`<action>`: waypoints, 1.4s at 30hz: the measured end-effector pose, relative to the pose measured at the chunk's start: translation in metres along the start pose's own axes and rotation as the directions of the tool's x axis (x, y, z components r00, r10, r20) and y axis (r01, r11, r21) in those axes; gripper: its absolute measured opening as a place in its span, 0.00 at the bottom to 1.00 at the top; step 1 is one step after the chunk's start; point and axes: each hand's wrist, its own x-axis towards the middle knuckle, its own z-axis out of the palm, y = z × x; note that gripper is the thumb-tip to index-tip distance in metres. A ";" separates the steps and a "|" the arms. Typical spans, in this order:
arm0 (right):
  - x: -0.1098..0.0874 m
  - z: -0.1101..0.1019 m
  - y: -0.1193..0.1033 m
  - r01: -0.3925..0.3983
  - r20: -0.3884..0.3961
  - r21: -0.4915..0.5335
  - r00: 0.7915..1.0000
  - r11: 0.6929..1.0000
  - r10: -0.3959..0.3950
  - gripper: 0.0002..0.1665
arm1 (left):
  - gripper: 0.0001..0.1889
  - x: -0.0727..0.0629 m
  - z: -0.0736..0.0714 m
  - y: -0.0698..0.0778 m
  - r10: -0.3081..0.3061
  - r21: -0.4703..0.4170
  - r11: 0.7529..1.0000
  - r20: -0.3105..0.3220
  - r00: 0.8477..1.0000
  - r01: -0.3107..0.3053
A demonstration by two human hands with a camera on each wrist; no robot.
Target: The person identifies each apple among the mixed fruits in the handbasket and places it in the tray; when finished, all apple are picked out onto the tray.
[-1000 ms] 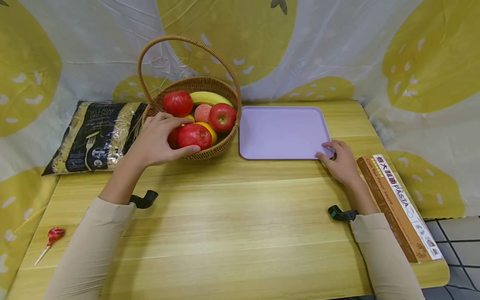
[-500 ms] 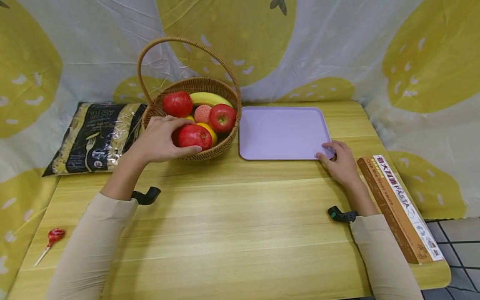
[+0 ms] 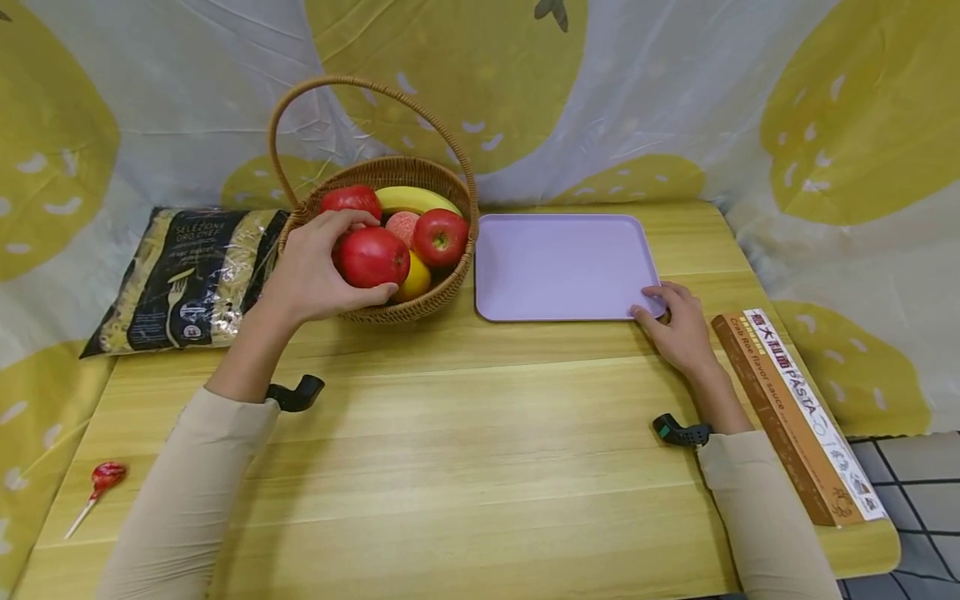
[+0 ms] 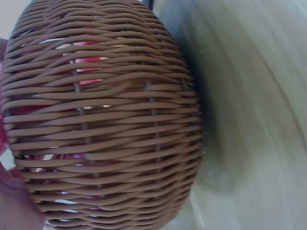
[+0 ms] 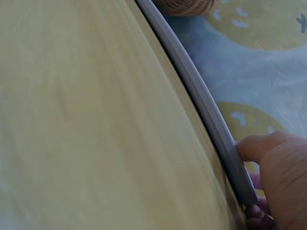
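My left hand [image 3: 317, 265] grips a red apple [image 3: 372, 257] at the front left of the wicker basket [image 3: 399, 312], fingers over its far side and thumb at the near side. Around it in the basket are two more red apples [image 3: 441, 237], a banana [image 3: 417, 199], a pink textured round fruit [image 3: 402, 226] and a yellow fruit [image 3: 415, 279]. The left wrist view is mostly the basket's woven side [image 4: 110, 124], with red showing through its gaps. My right hand [image 3: 678, 326] pinches the near right corner of the lilac tray [image 3: 566, 267], which lies flat on the table.
A black bag of pasta [image 3: 191, 279] lies left of the basket. A red lollipop [image 3: 107, 477] is near the table's left edge. Along the right edge lies a long pasta box [image 3: 798, 417]. The basket's tall handle [image 3: 367, 82] arches over the fruit. A patterned cloth [image 3: 660, 92] hangs behind.
My left hand has closed around the front red apple and raised it slightly, up and to the left, uncovering more of the yellow fruit. The right hand stays at the tray corner.
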 end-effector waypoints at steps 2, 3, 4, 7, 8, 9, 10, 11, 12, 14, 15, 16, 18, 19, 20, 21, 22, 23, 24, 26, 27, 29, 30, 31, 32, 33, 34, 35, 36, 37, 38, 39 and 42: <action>-0.002 0.002 0.000 0.000 0.005 0.005 1.000 1.000 0.000 0.29 | 0.39 -0.001 -0.003 0.002 -0.023 -0.033 0.999 -0.023 0.999 0.022; -0.002 0.003 0.001 -0.002 0.009 0.006 1.000 1.000 0.002 0.30 | 0.39 -0.002 -0.005 0.003 -0.037 -0.052 0.998 -0.028 0.999 0.035; -0.003 0.004 0.001 -0.004 0.013 0.005 1.000 1.000 0.004 0.30 | 0.38 -0.002 -0.007 0.005 -0.047 -0.070 0.997 -0.032 0.998 0.044; -0.004 0.004 0.001 -0.015 0.016 0.011 1.000 1.000 0.015 0.30 | 0.39 -0.001 -0.010 0.008 -0.059 -0.129 0.990 -0.030 0.998 0.055; -0.004 0.003 0.001 -0.019 0.012 0.013 1.000 1.000 0.019 0.30 | 0.39 0.000 -0.011 0.009 -0.061 -0.138 0.989 -0.024 0.998 0.057; -0.004 0.002 0.001 -0.021 0.006 0.014 1.000 1.000 0.021 0.30 | 0.39 0.001 -0.011 0.011 -0.063 -0.148 0.987 -0.014 0.998 0.060; -0.003 0.001 0.001 -0.022 0.000 0.014 1.000 1.000 0.022 0.30 | 0.39 0.001 -0.011 0.012 -0.066 -0.154 0.986 -0.002 0.998 0.065; -0.003 0.001 0.001 -0.022 -0.004 0.016 1.000 1.000 0.022 0.30 | 0.40 0.002 -0.010 0.013 -0.073 -0.159 0.985 0.010 0.997 0.073; -0.002 0.000 0.002 -0.022 -0.007 0.015 1.000 1.000 0.022 0.30 | 0.40 0.002 -0.009 0.014 -0.081 -0.164 0.983 0.022 0.996 0.084; 0.000 -0.001 0.002 -0.020 -0.010 0.013 1.000 1.000 0.020 0.30 | 0.41 0.001 -0.008 0.015 -0.104 -0.166 0.980 0.044 0.994 0.110; 0.001 -0.001 0.002 -0.018 -0.012 0.012 1.000 1.000 0.018 0.30 | 0.41 0.001 -0.007 0.016 -0.113 -0.171 0.978 0.051 0.992 0.120; 0.001 -0.001 0.002 -0.015 -0.013 0.011 1.000 1.000 0.015 0.30 | 0.41 0.001 -0.006 0.017 -0.117 -0.173 0.977 0.052 0.992 0.124; 0.002 -0.001 0.002 -0.013 -0.016 0.010 1.000 1.000 0.013 0.30 | 0.42 0.000 -0.004 0.018 -0.119 -0.178 0.976 0.047 0.992 0.125; 0.002 0.000 0.002 -0.012 -0.017 0.008 1.000 1.000 0.012 0.29 | 0.42 0.000 -0.003 0.019 -0.116 -0.183 0.975 0.044 0.992 0.122; 0.002 0.000 0.002 -0.010 -0.018 0.009 1.000 1.000 0.010 0.29 | 0.43 0.000 -0.003 0.020 -0.113 -0.191 0.974 0.039 0.993 0.118; 0.002 0.000 0.002 -0.009 -0.020 0.010 1.000 1.000 0.009 0.29 | 0.43 0.000 -0.002 0.021 -0.107 -0.199 0.974 0.037 0.994 0.113; 0.002 0.001 0.002 -0.009 -0.022 0.012 1.000 1.000 0.009 0.28 | 0.43 0.000 -0.001 0.021 -0.099 -0.205 0.973 0.035 0.994 0.104; 0.002 0.001 0.002 -0.010 -0.025 0.014 1.000 1.000 0.010 0.28 | 0.44 0.000 0.000 0.022 -0.090 -0.205 0.974 0.031 0.995 0.094; 0.002 0.001 0.001 -0.011 -0.029 0.018 1.000 1.000 0.012 0.28 | 0.44 0.000 0.001 0.024 -0.078 -0.208 0.975 0.027 0.997 0.082; 0.002 0.001 0.001 -0.014 -0.039 0.025 0.999 1.000 0.015 0.27 | 0.45 0.000 0.004 0.027 -0.057 -0.207 0.977 0.016 0.998 0.059; 0.002 0.001 0.000 -0.015 -0.043 0.027 0.999 1.000 0.016 0.26 | 0.46 -0.001 0.006 0.028 -0.045 -0.207 0.977 0.010 0.999 0.046; 0.001 0.002 0.000 -0.017 -0.050 0.032 0.999 0.999 0.019 0.26 | 0.47 -0.001 0.010 0.032 -0.024 -0.226 0.974 -0.011 1.000 0.020; 0.001 0.002 0.001 -0.018 -0.052 0.032 0.998 0.999 0.020 0.26 | 0.47 -0.002 0.012 0.034 -0.015 -0.239 0.971 -0.020 1.000 0.010; 0.001 0.002 0.001 -0.020 -0.051 0.031 0.998 0.999 0.022 0.26 | 0.47 -0.002 0.014 0.036 -0.012 -0.251 0.968 -0.028 1.000 0.005; 0.001 0.002 0.001 -0.021 -0.052 0.032 0.998 0.999 0.023 0.26 | 0.47 -0.003 0.015 0.039 -0.008 -0.263 0.965 -0.034 0.999 -0.001; 0.001 0.002 0.002 -0.022 -0.050 0.032 0.998 0.999 0.024 0.26 | 0.47 -0.003 0.018 0.042 -0.006 -0.274 0.962 -0.034 0.999 -0.004; 0.001 0.003 0.002 -0.024 -0.049 0.033 0.998 0.999 0.025 0.26 | 0.47 -0.004 0.020 0.044 -0.001 -0.282 0.959 -0.033 0.999 -0.008; 0.001 0.003 0.003 -0.025 -0.048 0.032 0.998 0.999 0.027 0.26 | 0.46 -0.003 0.022 0.047 0.009 -0.286 0.958 -0.034 0.999 -0.018; 0.000 0.003 0.003 -0.027 -0.048 0.033 0.998 0.999 0.028 0.26 | 0.46 -0.003 0.024 0.049 0.019 -0.288 0.957 -0.033 0.999 -0.027; 0.000 0.003 0.003 -0.027 -0.048 0.034 0.998 0.999 0.029 0.26 | 0.45 -0.002 0.027 0.052 0.035 -0.293 0.955 -0.033 0.999 -0.043; 0.000 0.003 0.003 -0.027 -0.048 0.035 0.998 0.999 0.029 0.26 | 0.44 0.000 0.030 0.054 0.060 -0.298 0.952 -0.037 0.998 -0.068; -0.001 0.003 0.003 -0.027 -0.048 0.035 0.998 0.999 0.029 0.26 | 0.43 0.001 0.033 0.056 0.085 -0.299 0.950 -0.043 0.995 -0.094; -0.002 0.003 0.003 -0.027 -0.050 0.037 0.998 0.999 0.029 0.26 | 0.41 0.006 0.042 0.065 0.152 -0.301 0.939 -0.069 0.986 -0.166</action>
